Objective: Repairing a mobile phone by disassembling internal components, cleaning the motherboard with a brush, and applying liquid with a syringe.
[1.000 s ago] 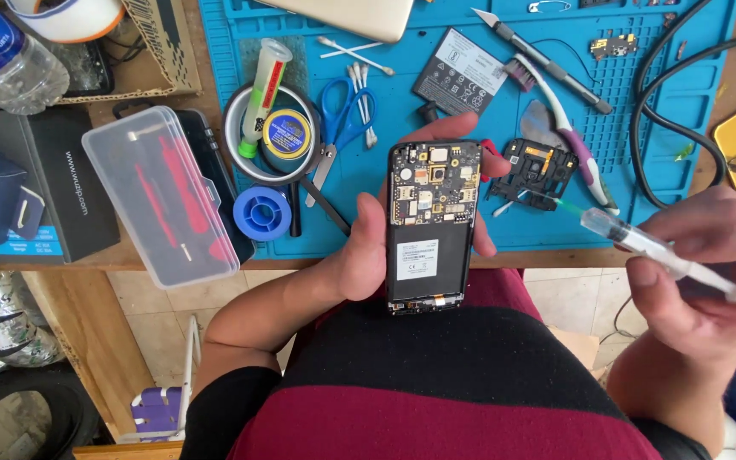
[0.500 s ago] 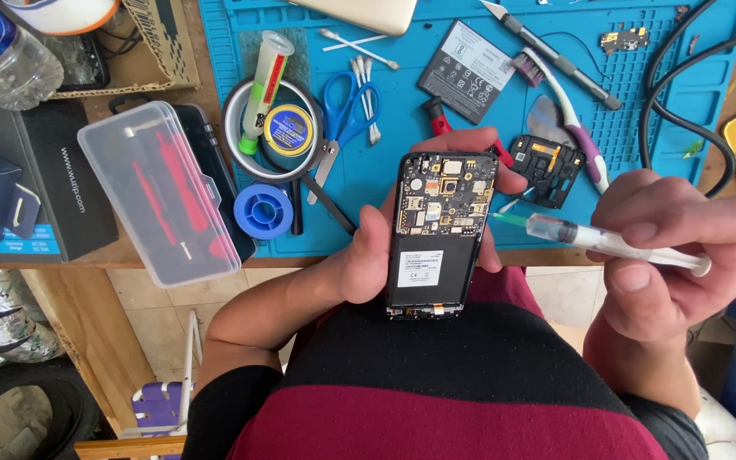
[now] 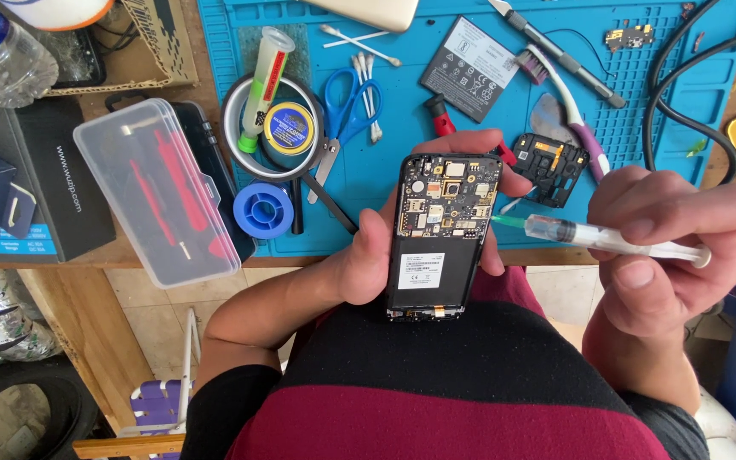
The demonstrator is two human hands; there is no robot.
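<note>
My left hand (image 3: 368, 260) grips an opened phone (image 3: 440, 238) from below, its back cover off and the circuit board facing up. My right hand (image 3: 666, 247) holds a clear syringe (image 3: 606, 238) with a green tip, and that tip points at the right edge of the board. Both hands hover over my lap, just in front of the blue work mat (image 3: 402, 145).
On the mat lie a phone battery (image 3: 470, 68), blue scissors (image 3: 347, 119), cotton swabs (image 3: 364, 43), a toothbrush (image 3: 568, 98), a black plastic frame (image 3: 551, 166) and a round dish (image 3: 270, 128) with a paste tube. A clear plastic case (image 3: 159, 187) and dark boxes sit left.
My right hand has brought the syringe leftward until its tip reaches the phone's board. The left hand has kept the phone nearly still.
</note>
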